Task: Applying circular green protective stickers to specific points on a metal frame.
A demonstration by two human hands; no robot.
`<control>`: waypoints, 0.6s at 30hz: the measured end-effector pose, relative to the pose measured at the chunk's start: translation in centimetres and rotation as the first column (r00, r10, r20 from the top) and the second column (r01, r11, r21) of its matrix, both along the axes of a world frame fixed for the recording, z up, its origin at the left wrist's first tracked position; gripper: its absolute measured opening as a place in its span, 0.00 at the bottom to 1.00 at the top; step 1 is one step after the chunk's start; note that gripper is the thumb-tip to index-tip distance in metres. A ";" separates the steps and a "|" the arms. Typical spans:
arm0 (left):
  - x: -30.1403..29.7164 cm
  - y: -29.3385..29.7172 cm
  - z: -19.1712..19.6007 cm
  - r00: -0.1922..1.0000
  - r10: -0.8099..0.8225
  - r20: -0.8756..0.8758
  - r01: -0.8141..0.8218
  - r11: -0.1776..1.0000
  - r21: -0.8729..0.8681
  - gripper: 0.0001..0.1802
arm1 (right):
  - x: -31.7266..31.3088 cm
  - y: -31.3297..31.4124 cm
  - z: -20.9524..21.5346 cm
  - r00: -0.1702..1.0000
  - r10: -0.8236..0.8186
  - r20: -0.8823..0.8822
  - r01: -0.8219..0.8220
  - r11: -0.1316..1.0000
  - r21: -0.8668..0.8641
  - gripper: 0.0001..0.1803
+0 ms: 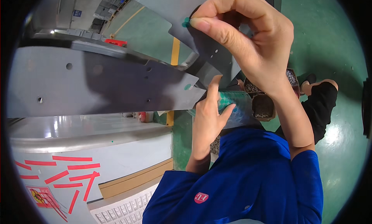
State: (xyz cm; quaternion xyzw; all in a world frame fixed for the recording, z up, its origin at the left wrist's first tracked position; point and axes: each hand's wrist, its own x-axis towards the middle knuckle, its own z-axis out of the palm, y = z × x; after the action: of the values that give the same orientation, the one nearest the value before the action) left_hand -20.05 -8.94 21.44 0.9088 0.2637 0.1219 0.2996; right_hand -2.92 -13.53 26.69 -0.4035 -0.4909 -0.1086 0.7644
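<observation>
Right fingers [217, 32] pinch green dots [186, 23]; left fingers [212, 89], half-spread, hold dotted sheet [241, 97]; grey panel [120, 84], boxes [267, 118] alongside.

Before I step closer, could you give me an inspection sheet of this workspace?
Surface: grey panel with round holes; a green oval near its right end.
Job's things: small green dots; clear sheet bearing green dots.
Clutter: open boxes of small pieces, beside the sheet.
Hands: right hand pinches the small green dots; left hand is at the clear sheet, its grip partly hidden.
Cables: none made out for certain.
Surroundings: green floor, yellow stripe; red strips at lower left.
</observation>
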 end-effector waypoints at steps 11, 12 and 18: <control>0.5 0.0 -0.5 0.999 -0.023 0.032 0.023 1.000 0.014 0.42 | 0.2 0.4 -0.8 0.996 -0.092 -0.007 0.093 0.995 0.042 0.04; 0.4 0.1 -0.5 0.999 -0.021 0.031 0.021 1.000 0.009 0.42 | 0.2 0.4 -0.8 0.995 -0.097 -0.007 0.098 0.994 0.043 0.04; 0.4 0.0 -0.7 1.000 -0.010 0.025 0.010 1.000 -0.008 0.43 | 0.2 0.3 -0.8 0.994 -0.106 -0.005 0.106 0.993 0.054 0.04</control>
State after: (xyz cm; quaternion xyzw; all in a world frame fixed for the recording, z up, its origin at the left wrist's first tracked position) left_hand -19.68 -8.93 20.71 0.9072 0.2560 0.1304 0.3073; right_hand -2.76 -13.24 25.86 -0.4083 -0.4649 -0.1618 0.7687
